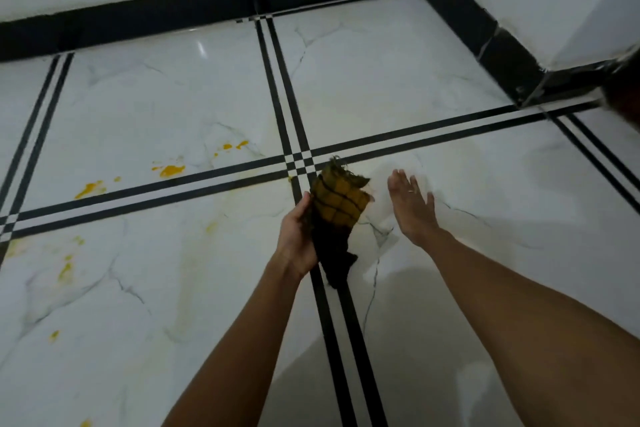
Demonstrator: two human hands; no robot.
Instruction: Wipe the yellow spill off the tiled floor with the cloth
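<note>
1. Your left hand (298, 236): fingers hidden behind the cloth (337, 208); only the thumb side shows.
2. Cloth, lower tail: dark against the black floor stripe (332, 340) beneath it; you cannot trace its outline there.
3. Your right hand (410, 204), just right of the cloth: fingertips softened by blur. A pale band (410, 191) on one finger is too small to identify.
4. Your forearms (242, 340), below the cloth: cut off at the lower and right edges.
5. Dark shape (625, 87), far right of and above the cloth: blurred, clipped by the right edge, unidentifiable.
6. Yellow spill (171, 170), left of the cloth: one spot far below-left is clipped by the bottom edge.
</note>
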